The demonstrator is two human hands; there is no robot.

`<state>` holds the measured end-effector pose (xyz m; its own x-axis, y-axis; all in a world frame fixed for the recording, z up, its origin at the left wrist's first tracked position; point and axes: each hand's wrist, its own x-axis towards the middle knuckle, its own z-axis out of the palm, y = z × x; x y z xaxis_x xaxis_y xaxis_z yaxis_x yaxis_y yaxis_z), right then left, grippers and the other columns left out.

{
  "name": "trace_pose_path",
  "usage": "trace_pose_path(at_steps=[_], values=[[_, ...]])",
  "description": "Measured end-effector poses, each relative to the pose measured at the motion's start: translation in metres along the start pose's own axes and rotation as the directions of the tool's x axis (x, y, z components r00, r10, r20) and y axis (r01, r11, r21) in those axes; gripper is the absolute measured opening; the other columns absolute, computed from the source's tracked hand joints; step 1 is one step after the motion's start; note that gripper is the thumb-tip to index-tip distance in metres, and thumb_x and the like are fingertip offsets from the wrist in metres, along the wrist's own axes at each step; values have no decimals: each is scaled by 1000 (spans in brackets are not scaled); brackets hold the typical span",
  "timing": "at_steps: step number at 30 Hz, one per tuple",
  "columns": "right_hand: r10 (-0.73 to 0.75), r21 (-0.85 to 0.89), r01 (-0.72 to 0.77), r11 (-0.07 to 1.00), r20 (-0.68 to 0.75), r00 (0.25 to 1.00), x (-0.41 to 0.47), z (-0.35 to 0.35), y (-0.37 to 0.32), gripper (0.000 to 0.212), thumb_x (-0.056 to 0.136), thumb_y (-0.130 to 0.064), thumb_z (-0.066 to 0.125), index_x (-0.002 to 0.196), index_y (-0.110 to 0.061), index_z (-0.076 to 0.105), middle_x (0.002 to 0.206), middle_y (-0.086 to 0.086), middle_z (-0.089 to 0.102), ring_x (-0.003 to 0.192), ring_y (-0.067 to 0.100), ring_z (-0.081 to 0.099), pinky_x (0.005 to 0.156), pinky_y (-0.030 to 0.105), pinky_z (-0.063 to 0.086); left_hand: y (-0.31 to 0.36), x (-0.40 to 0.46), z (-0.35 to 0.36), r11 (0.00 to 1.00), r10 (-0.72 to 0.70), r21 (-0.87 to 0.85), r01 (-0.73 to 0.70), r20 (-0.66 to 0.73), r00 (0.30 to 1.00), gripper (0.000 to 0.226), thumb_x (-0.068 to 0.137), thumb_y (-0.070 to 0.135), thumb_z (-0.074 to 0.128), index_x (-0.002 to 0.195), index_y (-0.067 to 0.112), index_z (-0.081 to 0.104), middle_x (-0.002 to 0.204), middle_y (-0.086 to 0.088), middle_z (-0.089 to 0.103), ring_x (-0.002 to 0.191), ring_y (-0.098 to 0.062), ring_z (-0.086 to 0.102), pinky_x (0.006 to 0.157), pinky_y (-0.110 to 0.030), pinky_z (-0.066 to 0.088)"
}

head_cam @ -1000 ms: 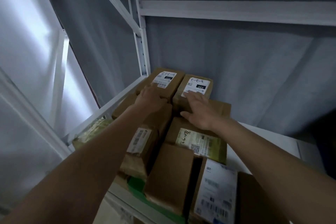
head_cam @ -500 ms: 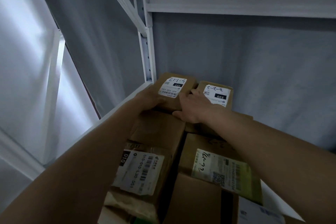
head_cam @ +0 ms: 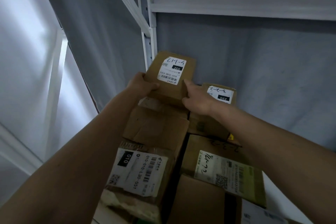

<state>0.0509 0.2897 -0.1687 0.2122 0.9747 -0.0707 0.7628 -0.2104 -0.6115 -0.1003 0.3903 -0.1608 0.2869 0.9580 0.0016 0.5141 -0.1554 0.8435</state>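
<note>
My left hand (head_cam: 141, 85) grips the near left corner of the small brown cardboard box with the white 032 label (head_cam: 171, 76), thumb curled on top; my right hand (head_cam: 196, 98) clasps its near right edge; the box is held over a creased brown carton (head_cam: 156, 125) at the far end of the pile, just left of a brown box labelled 220 (head_cam: 221, 94).

A: Views logged?
B: One, head-worn, wide-angle.
A: Facing?
B: Forward along both forearms, close behind the left hand (head_cam: 143, 85) and right hand (head_cam: 197, 99). The labelled box (head_cam: 171, 80) they hold sits mid-frame, shelf upright (head_cam: 153, 42) just beyond the left hand, stacked parcels (head_cam: 156, 129) under the wrists.
</note>
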Motion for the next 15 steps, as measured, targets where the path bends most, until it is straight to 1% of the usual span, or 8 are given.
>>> trace_pose_path(at_steps=[1,3,4,6,8,10,12,15], values=[[-8,35,8,999,-1,1000,-6,-4,-2,65,89,-9,50,146,-22,23,142,8,41,130,28,40,109,43,37,4,-4,-2,1000,9,-12,-9,2,1000,59,85,21,70,137,8,44,129,-10,54,108,-22,53,88,-31,42],[-31,99,31,995,-3,1000,-19,-10,-4,62,92,-5,48,146,-22,24,142,6,42,130,26,42,107,34,37,10,-12,-4,999,31,-31,-31,7,999,56,86,20,69,136,8,46,127,-8,56,103,-19,53,87,-30,42],[-40,122,40,992,-6,999,-28,-13,-4,60,94,-4,47,146,-22,24,142,6,41,130,24,41,103,28,36,12,-18,-5,998,42,-42,-42,10,999,55,86,19,69,135,8,47,127,-8,56,105,-20,54,88,-31,43],[-61,163,65,985,-29,998,-46,-16,-4,57,96,-3,45,147,-20,25,145,4,38,131,20,39,99,22,33,15,-32,-5,997,59,-52,-58,23,998,57,85,18,70,136,8,47,129,-8,56,112,-24,55,94,-34,45],[-63,194,74,978,-64,996,-63,-19,-2,57,96,-3,45,147,-20,26,146,3,37,132,18,37,100,21,31,21,-50,-3,997,66,-53,-64,49,997,61,84,17,71,138,8,44,133,-8,54,118,-27,53,102,-39,43],[-44,223,65,973,-98,994,-80,-23,1,57,96,-4,47,147,-21,27,145,3,37,134,19,35,104,23,29,26,-67,1,995,75,-76,-69,77,994,62,84,14,71,139,6,43,133,-10,54,119,-27,53,104,-41,43],[-17,254,49,966,-127,992,-100,-29,6,58,96,-4,47,147,-22,26,146,1,35,134,18,34,104,23,28,34,-84,8,994,70,-91,-61,108,992,60,83,13,72,137,6,46,129,-10,56,116,-27,55,101,-41,45],[33,272,12,962,-161,986,-132,-42,17,58,97,-6,46,148,-22,24,146,2,33,134,19,33,106,24,27,44,-111,24,988,49,-155,-19,190,981,52,80,9,74,128,8,53,119,-5,61,105,-24,61,89,-37,53]])
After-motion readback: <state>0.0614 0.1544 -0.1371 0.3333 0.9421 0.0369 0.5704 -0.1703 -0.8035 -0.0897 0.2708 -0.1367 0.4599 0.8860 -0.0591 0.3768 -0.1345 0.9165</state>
